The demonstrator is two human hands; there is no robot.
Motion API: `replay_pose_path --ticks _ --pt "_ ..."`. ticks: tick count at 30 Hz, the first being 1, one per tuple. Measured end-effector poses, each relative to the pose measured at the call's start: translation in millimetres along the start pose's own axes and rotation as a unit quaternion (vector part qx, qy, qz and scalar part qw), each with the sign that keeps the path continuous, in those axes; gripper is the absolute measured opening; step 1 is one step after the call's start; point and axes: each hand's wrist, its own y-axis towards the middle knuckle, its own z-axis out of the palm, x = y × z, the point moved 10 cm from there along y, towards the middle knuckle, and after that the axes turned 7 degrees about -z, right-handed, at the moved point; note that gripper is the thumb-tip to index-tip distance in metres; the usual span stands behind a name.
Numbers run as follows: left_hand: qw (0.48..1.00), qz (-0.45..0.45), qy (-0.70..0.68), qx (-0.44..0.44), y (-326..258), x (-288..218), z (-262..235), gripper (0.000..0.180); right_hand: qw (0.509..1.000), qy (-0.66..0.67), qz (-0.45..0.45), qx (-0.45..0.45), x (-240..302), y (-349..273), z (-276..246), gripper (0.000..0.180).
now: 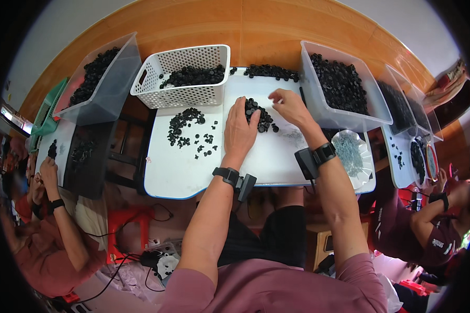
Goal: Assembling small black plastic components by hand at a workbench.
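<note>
- Between the left hand (238, 130) and the right hand (290, 107) sits a heap of small, round, black parts (263, 118), disc-like with a dull sheen, loosely piled, a few lying apart at its near edge.
- At the heap's left side, the left hand lies palm-down with fingers extended and thumb spread onto the parts, touching without clasping.
- Just beyond the heap's right side, the right hand is raised with bent fingers, thumb near the forefinger; I cannot tell whether it pinches a part.
- Left of the left hand, smaller black pieces (183, 125) lie scattered on the white, blue-edged tabletop (177, 177).
- Beyond them stands a white perforated basket (178, 98) holding black parts.
- Right of the right hand stands a translucent plastic bin (350, 120) heaped with black, round parts.
- Nearer the right forearm, thin silvery-grey pieces (348, 152) fill a white fluted dish (367, 161).
</note>
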Motion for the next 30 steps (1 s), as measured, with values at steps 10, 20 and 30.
replay_pose_path --ticks 10,20,30 --pt "0.999 -0.003 -0.046 0.012 2 9 -1 0.053 0.988 0.006 0.048 0.146 12 -43 36 0.037" --pt "0.993 -0.004 -0.112 -0.035 0 7 -25 0.036 0.973 0.049 -0.003 -0.226 52 -121 -38 0.013" --pt "0.855 0.379 0.022 -0.354 -144 -193 -256 0.028 0.89 0.146 0.059 -0.429 0 -216 -50 0.013"
